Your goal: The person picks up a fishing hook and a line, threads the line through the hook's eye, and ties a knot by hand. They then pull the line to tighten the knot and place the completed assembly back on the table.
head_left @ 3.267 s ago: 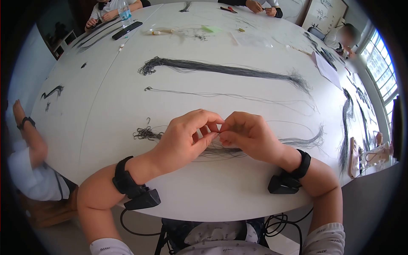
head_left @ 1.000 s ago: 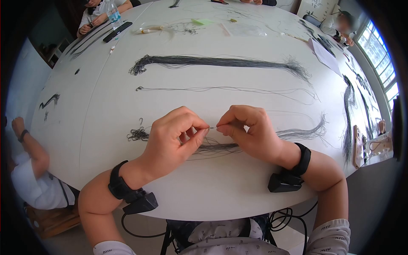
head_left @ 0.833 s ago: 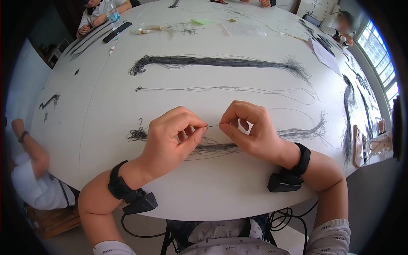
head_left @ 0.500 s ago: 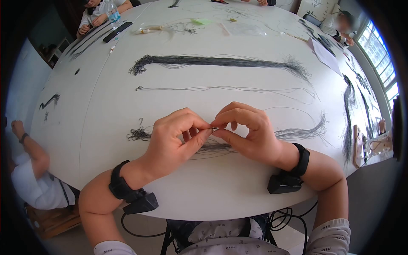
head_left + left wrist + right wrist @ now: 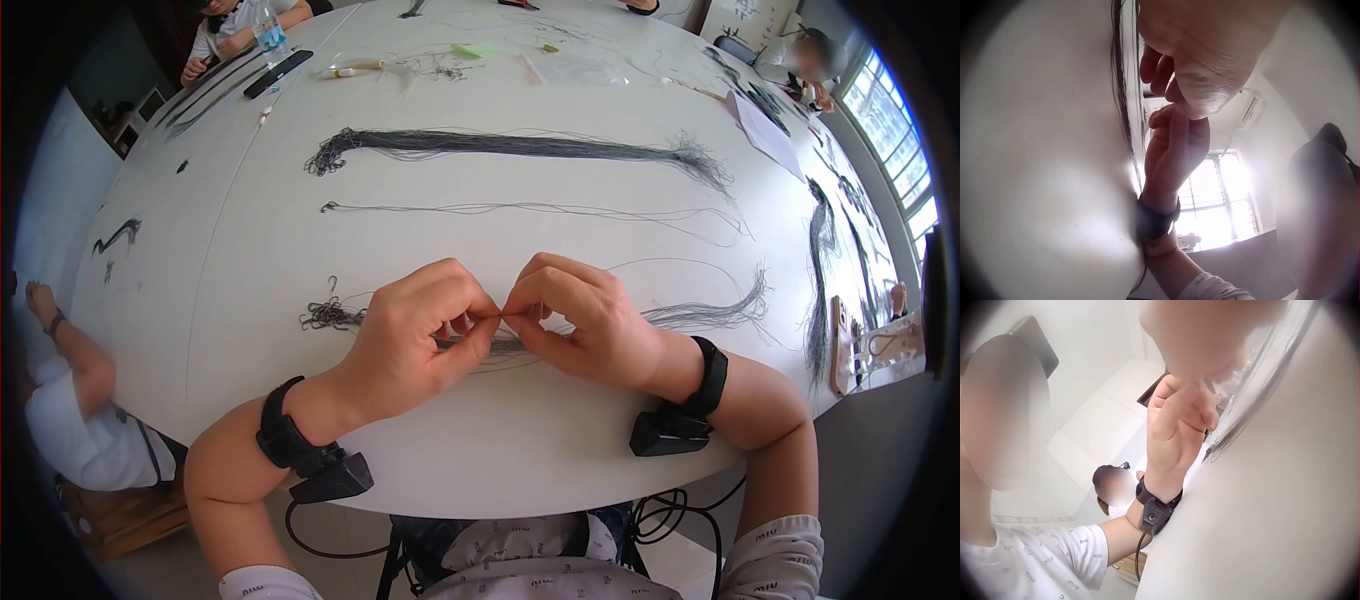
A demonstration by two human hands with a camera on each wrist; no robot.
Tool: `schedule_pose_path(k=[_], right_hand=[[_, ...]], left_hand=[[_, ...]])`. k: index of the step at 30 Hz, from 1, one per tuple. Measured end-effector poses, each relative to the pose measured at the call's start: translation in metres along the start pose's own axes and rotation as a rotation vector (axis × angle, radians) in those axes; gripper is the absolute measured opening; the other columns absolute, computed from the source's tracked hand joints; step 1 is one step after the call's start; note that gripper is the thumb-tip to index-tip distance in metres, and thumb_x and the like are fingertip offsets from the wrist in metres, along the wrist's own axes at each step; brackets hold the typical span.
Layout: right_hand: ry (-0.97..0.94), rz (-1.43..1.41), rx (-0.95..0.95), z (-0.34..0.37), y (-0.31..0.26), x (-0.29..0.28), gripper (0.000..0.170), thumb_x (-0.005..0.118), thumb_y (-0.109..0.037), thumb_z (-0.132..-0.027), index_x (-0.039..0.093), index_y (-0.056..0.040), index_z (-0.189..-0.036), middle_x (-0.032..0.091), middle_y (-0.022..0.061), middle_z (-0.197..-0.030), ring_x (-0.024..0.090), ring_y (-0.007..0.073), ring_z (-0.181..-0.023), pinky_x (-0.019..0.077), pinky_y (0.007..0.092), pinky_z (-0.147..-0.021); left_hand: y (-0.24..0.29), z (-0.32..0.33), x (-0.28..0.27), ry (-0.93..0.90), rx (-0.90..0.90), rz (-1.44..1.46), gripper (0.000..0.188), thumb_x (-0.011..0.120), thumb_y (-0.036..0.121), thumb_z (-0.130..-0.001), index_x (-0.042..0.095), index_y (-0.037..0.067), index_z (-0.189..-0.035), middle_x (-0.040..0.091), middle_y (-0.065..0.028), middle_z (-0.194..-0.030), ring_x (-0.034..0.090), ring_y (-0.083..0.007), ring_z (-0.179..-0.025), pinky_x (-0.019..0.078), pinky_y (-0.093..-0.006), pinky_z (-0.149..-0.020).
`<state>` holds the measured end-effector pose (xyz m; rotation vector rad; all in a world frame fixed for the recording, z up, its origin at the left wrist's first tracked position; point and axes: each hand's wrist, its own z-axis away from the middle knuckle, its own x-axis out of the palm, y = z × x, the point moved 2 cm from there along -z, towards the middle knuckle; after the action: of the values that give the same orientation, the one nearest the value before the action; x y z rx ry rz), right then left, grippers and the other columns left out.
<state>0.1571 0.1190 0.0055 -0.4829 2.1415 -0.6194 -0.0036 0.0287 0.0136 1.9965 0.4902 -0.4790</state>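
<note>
In the head view my left hand (image 5: 415, 325) and right hand (image 5: 590, 320) meet at their fingertips above the table. Thumb and forefinger of the left pinch what looks like a small dark fish hook, mostly hidden by the fingers. My right thumb and forefinger pinch the thin line at it, right against the left fingertips. Beneath both hands lies a bundle of dark fishing line (image 5: 705, 315), its clustered hooks (image 5: 328, 316) at the left end. One single hook (image 5: 333, 282) lies just above that cluster. Each hand also shows, backlit or blurred, in the wrist views.
Farther up the white table (image 5: 250, 400) lie a thick bundle of hooked lines (image 5: 520, 145) and a thinner strand (image 5: 520, 208). A phone (image 5: 840, 345) stands at the right edge. Other people sit around the table, and a bottle (image 5: 268, 35) stands far left.
The hands drew slightly apart with a thin line stretched between them, then came together again, fingertips touching. The right fingers shifted inward and slightly down. The bundles have stayed put on the table.
</note>
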Motion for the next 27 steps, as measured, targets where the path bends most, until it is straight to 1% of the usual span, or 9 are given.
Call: schedule_pose_path(k=[3, 6, 8, 14, 21, 23, 24, 26, 27], right_hand=[[-0.003, 0.011, -0.017, -0.0004, -0.0005, 0.0003, 0.016, 0.061, 0.009, -0.074, 0.054, -0.0003, -0.085, 0.055, 0.0087, -0.078, 0.057, 0.0185, -0.065, 0.0465, 0.0273, -0.055], [-0.036, -0.019, 0.046, -0.0003, -0.0011, 0.0003, 0.016, 0.061, 0.01, -0.074, 0.054, -0.0002, -0.085, 0.055, 0.0082, -0.078, 0.056, 0.0178, -0.064, 0.0458, 0.0271, -0.056], [0.028, -0.13, 0.105, 0.0009, 0.0004, 0.0016, 0.011, 0.065, -0.003, -0.079, 0.058, -0.0039, -0.088, 0.055, 0.0069, -0.073, 0.054, 0.0209, -0.063, 0.0459, 0.0303, -0.055], [0.104, -0.198, 0.181, 0.0005, 0.0021, -0.0007, 0.009, 0.065, -0.002, -0.08, 0.063, -0.003, -0.089, 0.059, 0.0076, -0.076, 0.054, 0.0171, -0.063, 0.0451, 0.0278, -0.056], [0.036, -0.149, 0.281, 0.0008, 0.0025, -0.0036, 0.003, 0.063, -0.003, -0.083, 0.063, -0.0021, -0.085, 0.059, 0.0068, -0.073, 0.054, 0.0147, -0.063, 0.0441, 0.0272, -0.057], [-0.041, -0.3, 0.323, 0.0023, 0.0072, -0.0028, 0.004, 0.062, -0.005, -0.085, 0.063, -0.0018, -0.086, 0.06, 0.0052, -0.076, 0.054, 0.0137, -0.067, 0.0434, 0.0264, -0.061], [-0.042, -0.299, 0.32, 0.0018, 0.0066, -0.0041, 0.004, 0.062, -0.005, -0.085, 0.063, -0.0018, -0.086, 0.06, 0.0052, -0.076, 0.054, 0.0137, -0.067, 0.0434, 0.0264, -0.061], [0.009, -0.756, 0.384, 0.0017, 0.0056, -0.006, 0.011, 0.057, -0.012, -0.09, 0.057, -0.0027, -0.084, 0.06, 0.0079, -0.087, 0.056, 0.0138, -0.078, 0.0446, 0.0261, -0.072], [0.007, -0.755, 0.383, 0.0016, 0.0066, -0.0066, 0.011, 0.057, -0.012, -0.09, 0.057, -0.0027, -0.084, 0.06, 0.0079, -0.087, 0.056, 0.0138, -0.078, 0.0446, 0.0261, -0.072]], left_hand=[[-0.0008, -0.0003, -0.0003, 0.009, 0.08, -0.033, 0.012, 0.064, -0.007, -0.076, 0.058, 0.001, -0.082, 0.056, -0.0054, -0.077, 0.054, -0.012, -0.062, 0.0441, -0.0224, -0.052], [-0.0006, -0.0007, -0.0024, 0.01, 0.149, -0.085, 0.012, 0.064, -0.007, -0.075, 0.058, 0.001, -0.082, 0.056, -0.0058, -0.077, 0.054, -0.0122, -0.062, 0.0446, -0.0225, -0.053], [0.0003, -0.0011, -0.0022, 0.018, 0.153, -0.077, 0.012, 0.063, -0.007, -0.075, 0.058, 0.001, -0.083, 0.057, -0.0058, -0.078, 0.054, -0.0122, -0.062, 0.0449, -0.0226, -0.053], [-0.0022, -0.0012, -0.0042, 0.036, 0.149, -0.038, 0.013, 0.062, -0.008, -0.076, 0.058, 0.002, -0.083, 0.057, -0.0058, -0.079, 0.054, -0.012, -0.064, 0.0456, -0.0227, -0.054], [-0.0039, 0.0003, -0.0048, 0.086, 0.131, -0.07, 0.012, 0.061, -0.007, -0.078, 0.058, 0.002, -0.084, 0.056, -0.0056, -0.079, 0.054, -0.0117, -0.064, 0.0451, -0.0225, -0.053], [-0.0044, 0.0005, -0.0044, 0.088, 0.112, -0.054, 0.011, 0.061, -0.007, -0.079, 0.058, 0.002, -0.084, 0.056, -0.0054, -0.079, 0.054, -0.0117, -0.064, 0.0449, -0.0225, -0.053], [-0.0045, 0.0005, -0.0044, 0.088, 0.089, -0.036, 0.01, 0.061, -0.006, -0.079, 0.058, 0.002, -0.084, 0.056, -0.0053, -0.079, 0.054, -0.0117, -0.064, 0.0447, -0.0224, -0.053], [-0.0031, 0.0002, -0.0042, 0.086, 0.072, -0.041, 0.009, 0.061, -0.005, -0.08, 0.058, 0.002, -0.084, 0.056, -0.0052, -0.079, 0.054, -0.0117, -0.064, 0.0446, -0.0225, -0.053], [-0.003, 0.0001, -0.0042, 0.083, 0.053, -0.045, 0.008, 0.061, -0.005, -0.081, 0.057, 0.002, -0.084, 0.056, -0.0052, -0.079, 0.054, -0.0118, -0.064, 0.0445, -0.0225, -0.053]])
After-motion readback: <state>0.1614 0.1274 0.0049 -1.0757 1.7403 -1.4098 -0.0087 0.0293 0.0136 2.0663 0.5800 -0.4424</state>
